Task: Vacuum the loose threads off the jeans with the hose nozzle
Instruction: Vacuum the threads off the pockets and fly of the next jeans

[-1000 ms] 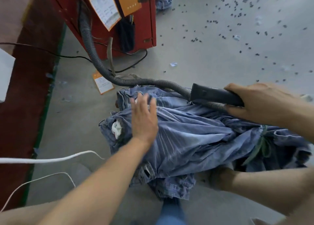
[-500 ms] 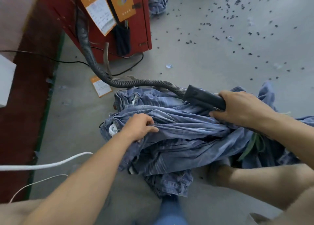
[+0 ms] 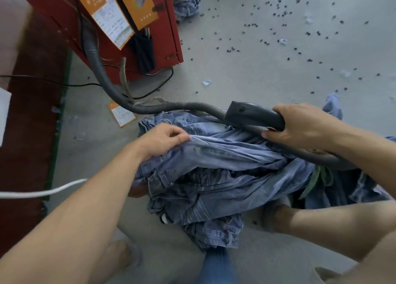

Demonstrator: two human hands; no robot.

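Holding: right hand (image 3: 304, 125) curled round the dark handle of the hose nozzle (image 3: 255, 116), just above the jeans (image 3: 214, 165); nozzle mouth not visible, so contact with cloth cannot be told.
Left grip: left hand (image 3: 162, 138) pinches a fold of denim at the top of the heap, fingers bunched on the cloth.
Jeans location: crumpled pile on the grey floor (image 3: 257, 73), between the person's legs; several layers, possibly more than one pair.
Progress (judgement): mid-task at best. No loose threads resolvable at this sharpness; underside and inner folds look unreached.
Left to do: spread the fold, pass the nozzle over it, turn the heap.
Surroundings: ribbed hose (image 3: 100, 69) runs from a red cabinet (image 3: 167, 26); white cable (image 3: 42, 192) at left; dark specks scattered on floor.
Obstruction: hose loops across the pile under the right wrist and may drag cloth.
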